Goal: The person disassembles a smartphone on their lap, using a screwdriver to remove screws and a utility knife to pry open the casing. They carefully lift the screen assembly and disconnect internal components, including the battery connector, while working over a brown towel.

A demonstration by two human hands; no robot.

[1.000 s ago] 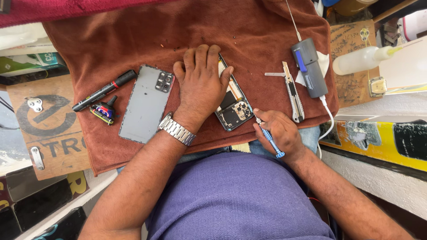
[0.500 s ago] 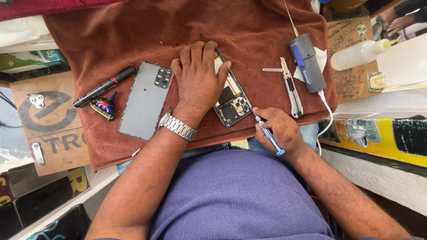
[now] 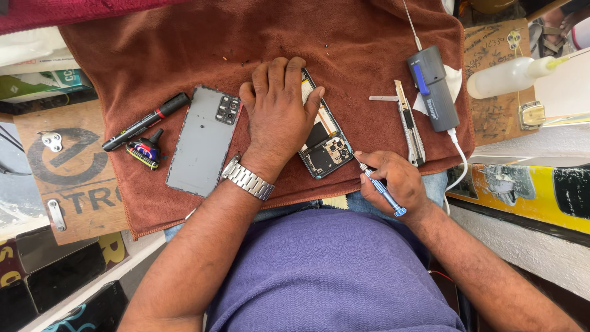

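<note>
Now, line by line:
Left hand (image 3: pixel 279 117): pressed flat on the opened smartphone (image 3: pixel 326 138), palm and spread fingers covering its upper half; same hold as half a second ago, only slid slightly with the camera's drift.
Right hand (image 3: pixel 393 181): closed around a blue precision screwdriver (image 3: pixel 381 187), tip angled toward the phone's lower right corner, beside the camera module; tip appears to touch or nearly touch the frame edge, cannot tell which.
Change: screwdriver tip brought closer to the phone than a second ago, when held a little off its corner; hand itself barely shifted.
Meaning: judged as settling the tip onto a screw near the camera end, with the body steadied for it.
Opened smartphone: lying on the brown towel (image 3: pixel 184 49) at mid-bench, internals up, dark boards and a pale strip showing.
Back cover (image 3: pixel 203 141): grey, detached, lying left of the wrist, unmoved.
Black marker (image 3: pixel 144 122): left of the cover, with a small multicoloured tool (image 3: pixel 144 152) just below it.
Utility knife (image 3: pixel 409 126): right of the phone, apart from it.
Grey handheld device (image 3: pixel 433 89): beyond the knife, cable trailing off the towel.
Squeeze bottle (image 3: pixel 507 77): at far right, off the towel.
</note>
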